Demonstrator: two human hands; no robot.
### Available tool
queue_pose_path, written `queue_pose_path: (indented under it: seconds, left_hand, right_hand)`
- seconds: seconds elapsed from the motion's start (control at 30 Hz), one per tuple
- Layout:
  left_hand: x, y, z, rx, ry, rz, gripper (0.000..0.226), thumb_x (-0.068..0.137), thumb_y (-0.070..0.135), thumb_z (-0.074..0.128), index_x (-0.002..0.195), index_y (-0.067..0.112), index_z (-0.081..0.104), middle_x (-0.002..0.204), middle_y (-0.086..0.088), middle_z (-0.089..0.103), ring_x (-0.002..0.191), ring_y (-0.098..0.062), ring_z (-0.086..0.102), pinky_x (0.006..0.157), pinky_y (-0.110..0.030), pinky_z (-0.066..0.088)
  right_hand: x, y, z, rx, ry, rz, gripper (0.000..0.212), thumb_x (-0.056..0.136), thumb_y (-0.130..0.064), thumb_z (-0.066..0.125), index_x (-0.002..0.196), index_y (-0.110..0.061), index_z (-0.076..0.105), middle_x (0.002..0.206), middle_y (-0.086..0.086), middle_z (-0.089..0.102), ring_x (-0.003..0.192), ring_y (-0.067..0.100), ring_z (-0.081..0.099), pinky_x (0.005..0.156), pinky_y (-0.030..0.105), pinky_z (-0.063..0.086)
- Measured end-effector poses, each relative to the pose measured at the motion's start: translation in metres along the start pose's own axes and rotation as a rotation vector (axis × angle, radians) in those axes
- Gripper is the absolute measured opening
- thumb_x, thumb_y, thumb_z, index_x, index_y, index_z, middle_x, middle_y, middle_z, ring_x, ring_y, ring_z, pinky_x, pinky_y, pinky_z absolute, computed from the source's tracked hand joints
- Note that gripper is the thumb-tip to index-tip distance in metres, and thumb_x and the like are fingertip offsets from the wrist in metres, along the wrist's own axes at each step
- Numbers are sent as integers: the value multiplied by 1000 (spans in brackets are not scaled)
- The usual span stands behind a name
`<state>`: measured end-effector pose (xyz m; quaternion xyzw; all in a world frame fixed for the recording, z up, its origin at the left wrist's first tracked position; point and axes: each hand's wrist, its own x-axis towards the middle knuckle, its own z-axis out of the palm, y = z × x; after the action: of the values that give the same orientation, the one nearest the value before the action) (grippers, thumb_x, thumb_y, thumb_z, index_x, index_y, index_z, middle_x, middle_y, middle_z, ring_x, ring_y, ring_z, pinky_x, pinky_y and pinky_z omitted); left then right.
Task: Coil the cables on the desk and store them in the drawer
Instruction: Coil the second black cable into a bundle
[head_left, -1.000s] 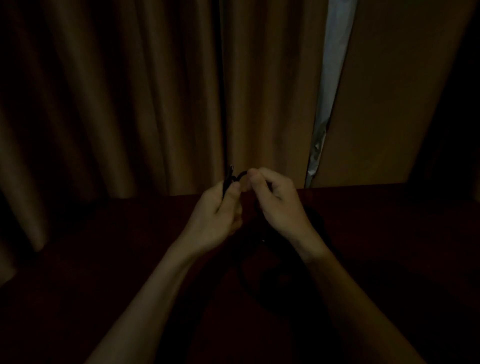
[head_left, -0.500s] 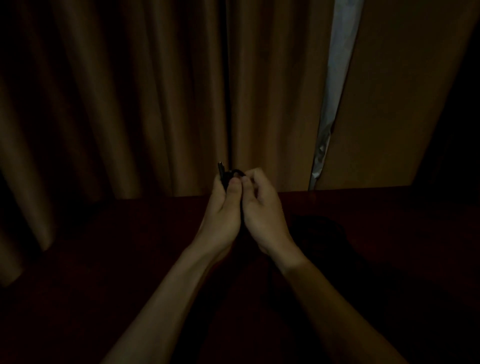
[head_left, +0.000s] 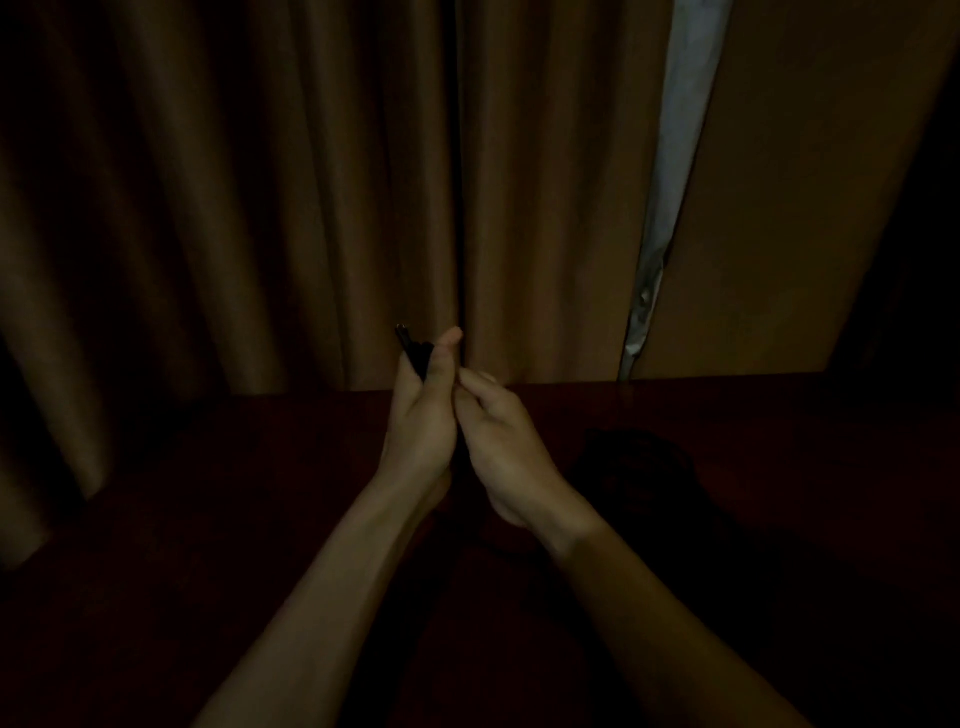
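Note:
The room is very dim. My left hand holds a black cable upright, its plug end sticking out above the fingers and the thumb pressed against it. My right hand is closed right beside the left, knuckles touching it, pinching the same cable lower down where it is hidden between the palms. Both hands hover over the dark red desk. A dark heap, probably more cable, lies on the desk to the right of my right hand. No drawer is visible.
Brown curtains hang straight behind the desk's far edge, with a pale gap at the right. A flat brown panel stands beyond the gap. The desk's corners are lost in shadow.
My hands have drawn together and lifted slightly. The right hand slid down the cable against the left palm, and the plug end now tilts left above my left thumb.

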<state>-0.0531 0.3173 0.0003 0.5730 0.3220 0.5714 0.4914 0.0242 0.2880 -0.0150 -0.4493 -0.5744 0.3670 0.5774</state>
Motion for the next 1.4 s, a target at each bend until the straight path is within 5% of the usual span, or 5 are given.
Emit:
queue_pose_path:
  seconds: [0.23,0.77,0.97,1.2,1.4]
  left_hand:
    - [5,4,-8,-50,18,-104,49,110,39,37,157,33,26,158,12,33,135,-2,38,83,-11,41]
    - [8,-16,-27,508,-180,79,43,101,46,52,131,26,30,130,11,49,120,0,51,98,-15,41]
    - [9,-28,-32,1315,-421,657,74,94,24,58,159,24,21,170,4,3,154,-15,-22,110,-49,-27]
    - [-2,-23,-20,1361,-425,503,62,103,25,43,158,29,14,138,-9,57,102,-36,65,83,-43,51]
    - [-2,-7,-24,1426,-322,408,26,99,18,48,124,16,40,126,-9,54,102,-28,60,72,-32,35]
  right_hand:
    - [-3,-5,-4,-56,-184,150,53,110,-41,34,161,-29,23,161,-10,34,146,5,35,120,35,35]
    - [3,-14,-42,-552,-132,74,21,105,-13,40,95,-8,58,73,5,58,58,14,52,52,31,41]
    - [9,-10,-64,-783,-216,164,25,107,-19,43,99,-8,64,85,3,67,69,18,63,59,31,46]
    - [5,-17,-72,-529,-157,150,6,100,-18,63,104,-20,67,93,-8,68,75,-2,63,62,10,46]
    - [5,-19,-57,17,-36,261,22,100,-15,64,121,-10,56,106,12,71,81,18,73,79,31,60]
